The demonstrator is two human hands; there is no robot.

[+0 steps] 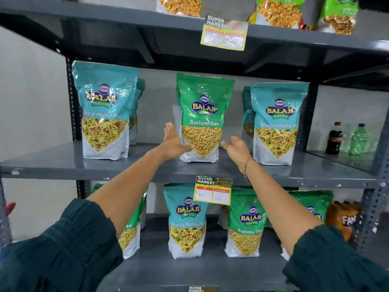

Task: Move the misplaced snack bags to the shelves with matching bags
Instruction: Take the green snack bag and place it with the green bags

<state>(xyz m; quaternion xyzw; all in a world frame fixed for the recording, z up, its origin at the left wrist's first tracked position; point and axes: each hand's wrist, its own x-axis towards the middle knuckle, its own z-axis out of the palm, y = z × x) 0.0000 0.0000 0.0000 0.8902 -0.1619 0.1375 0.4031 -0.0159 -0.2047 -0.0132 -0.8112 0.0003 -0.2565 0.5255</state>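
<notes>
A green Ratlami Sev bag point(203, 116) stands upright in the middle of the middle shelf point(63, 163), between teal Khatta Mitha Mix bags at left point(104, 110) and right point(276, 123). My left hand point(173, 142) is open at the green bag's lower left side, thumb touching it. My right hand point(236, 149) is open just right of the bag, slightly apart from it. On the lower shelf point(189, 270) a teal Khatta Mitha Mix bag point(186, 222) stands among green Ratlami Sev bags point(245, 226).
The top shelf holds lighter green snack bags point(277, 11). Yellow price tags point(224, 32) point(213, 190) hang on the shelf edges. A cola bottle point(334, 139) and a green bottle point(357, 140) stand on the neighbouring shelf at right. An orange bag point(345, 220) sits at lower right.
</notes>
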